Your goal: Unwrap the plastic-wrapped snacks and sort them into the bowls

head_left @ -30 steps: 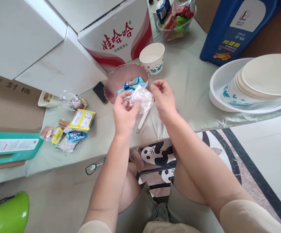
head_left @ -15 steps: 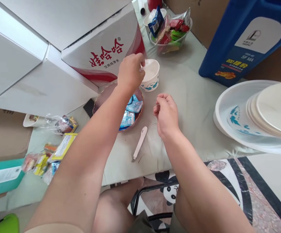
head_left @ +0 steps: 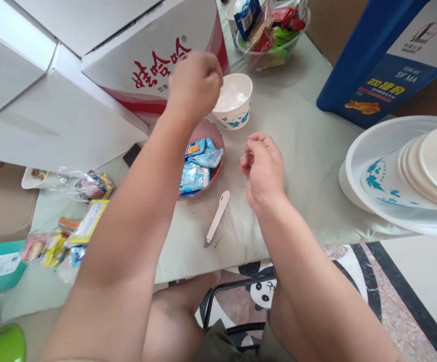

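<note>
My left hand [head_left: 199, 80], slightly blurred, is over the left rim of a white paper cup [head_left: 238, 113] with a blue-green leaf print. Its fingers are curled in, and whatever they may hold is hidden. Clear crumpled plastic [head_left: 233, 99] lies inside the cup. Close to the cup, my right hand [head_left: 264, 168] hovers with thumb and fingers pinched together; I cannot make out anything between them. Blue sachets [head_left: 197, 173] fill a pinkish glass bowl [head_left: 213, 131], partly covered by my left forearm. A pale pink utility knife [head_left: 217, 217] rests on the table in front of the bowl.
A white carton [head_left: 154, 60] stands behind the bowl. Wrapped snacks sit in a clear tub [head_left: 278, 55] at the back. To the right are a blue jug [head_left: 376, 65] and stacked paper cups [head_left: 391, 176] in a white basin [head_left: 350, 171]. More snack packets [head_left: 90, 221] lie left.
My left hand has risen a little from the cup, and the clear plastic inside shows more plainly. My right hand keeps its pinch. The whole view has shifted slightly.
</note>
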Demonstrator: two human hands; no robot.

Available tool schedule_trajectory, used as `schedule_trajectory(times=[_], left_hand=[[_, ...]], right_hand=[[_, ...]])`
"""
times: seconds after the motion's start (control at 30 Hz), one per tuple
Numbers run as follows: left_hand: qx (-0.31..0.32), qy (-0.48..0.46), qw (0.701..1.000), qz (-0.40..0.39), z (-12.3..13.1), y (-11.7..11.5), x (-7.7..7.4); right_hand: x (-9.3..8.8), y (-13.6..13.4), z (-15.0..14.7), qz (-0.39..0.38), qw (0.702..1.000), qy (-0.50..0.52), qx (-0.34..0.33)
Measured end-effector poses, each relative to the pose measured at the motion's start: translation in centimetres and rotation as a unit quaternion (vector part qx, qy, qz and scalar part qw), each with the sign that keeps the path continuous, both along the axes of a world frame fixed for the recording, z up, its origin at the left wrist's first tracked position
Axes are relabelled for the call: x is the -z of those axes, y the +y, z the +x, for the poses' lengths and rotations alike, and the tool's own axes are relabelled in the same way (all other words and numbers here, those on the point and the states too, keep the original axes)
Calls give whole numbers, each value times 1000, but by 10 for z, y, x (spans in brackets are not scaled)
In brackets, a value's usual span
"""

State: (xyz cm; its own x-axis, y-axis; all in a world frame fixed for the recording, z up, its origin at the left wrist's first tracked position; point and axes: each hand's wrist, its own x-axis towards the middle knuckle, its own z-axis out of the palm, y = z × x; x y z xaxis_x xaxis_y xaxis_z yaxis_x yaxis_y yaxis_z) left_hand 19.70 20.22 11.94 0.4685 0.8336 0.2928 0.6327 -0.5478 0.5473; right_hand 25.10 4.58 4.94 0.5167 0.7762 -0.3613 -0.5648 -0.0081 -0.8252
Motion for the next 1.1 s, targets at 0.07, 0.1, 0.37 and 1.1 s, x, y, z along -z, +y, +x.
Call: schedule_trajectory(times=[0.07, 0.1, 0.37, 1.1], left_hand=[[-38, -62, 997, 23, -35, -35, -10], [-17, -131, 991, 31, -57, -57, -11], [-244, -390, 877, -138, -205, -215, 72], [-381, -280, 880, 43, -314, -217, 114]], right_hand=[[7, -1, -2, 23, 999, -36, 1], [12, -1, -4, 35, 998, -55, -3], [43, 3, -46, 145, 934, -326, -33], [62, -42, -256, 182, 781, -412, -432]])
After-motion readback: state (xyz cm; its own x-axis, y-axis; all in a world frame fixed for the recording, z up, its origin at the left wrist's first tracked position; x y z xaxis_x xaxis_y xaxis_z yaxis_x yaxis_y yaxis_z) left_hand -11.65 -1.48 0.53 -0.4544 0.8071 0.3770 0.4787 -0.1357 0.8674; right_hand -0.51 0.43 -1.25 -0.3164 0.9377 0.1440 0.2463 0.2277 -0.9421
